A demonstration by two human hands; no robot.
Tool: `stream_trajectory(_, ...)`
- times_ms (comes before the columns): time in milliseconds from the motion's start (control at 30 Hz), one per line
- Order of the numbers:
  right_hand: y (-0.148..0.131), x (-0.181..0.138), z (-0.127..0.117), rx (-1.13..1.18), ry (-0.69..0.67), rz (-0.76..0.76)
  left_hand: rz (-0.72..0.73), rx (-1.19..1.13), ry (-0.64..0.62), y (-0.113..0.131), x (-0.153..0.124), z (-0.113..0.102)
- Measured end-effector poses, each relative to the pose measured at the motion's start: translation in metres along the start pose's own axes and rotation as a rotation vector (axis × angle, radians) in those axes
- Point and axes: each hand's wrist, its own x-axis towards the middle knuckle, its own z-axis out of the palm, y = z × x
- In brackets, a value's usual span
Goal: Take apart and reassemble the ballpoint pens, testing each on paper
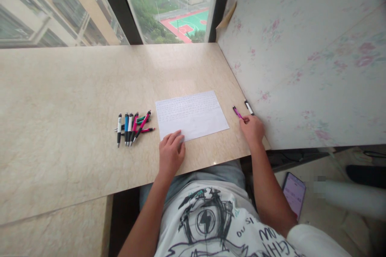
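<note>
A sheet of paper (pixel 193 114) with rows of handwriting on its upper part lies on the counter in front of me. My left hand (pixel 171 150) rests at its lower left edge, fingers loosely spread and nothing held. At the right, close to the wall, my right hand (pixel 252 127) is closed on the lower end of a purple pen (pixel 237 112), whose tip end is hidden by the fingers. A white and black pen (pixel 249 107) lies just beyond that hand, along the wall. Several pens in a pile (pixel 132 128), white, blue, pink and green, sit left of the paper.
The pale stone counter (pixel 66 108) runs far to the left and meets a window (pixel 171 10) at the back. A flowered wall (pixel 295 60) bounds the right side. Below, on the right, a phone (pixel 294 192) shows a lit screen.
</note>
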Motion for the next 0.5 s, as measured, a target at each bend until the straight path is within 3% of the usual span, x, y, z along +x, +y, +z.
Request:
stream_trajectory(200,0.001,0.012,-0.005,-0.113,0.153,0.014,-0.001,-0.015,0.004,0.000,0.001,-0.001)
stream_trajectory(367,-0.006,0.017,-0.003,-0.161,0.166,0.056,0.004,-0.013,0.006,0.000,0.001,-0.001)
stream_trajectory(500,-0.008,0.019,-0.002,-0.185,0.117,0.197,0.005,-0.012,0.003,-0.001,0.000,0.000)
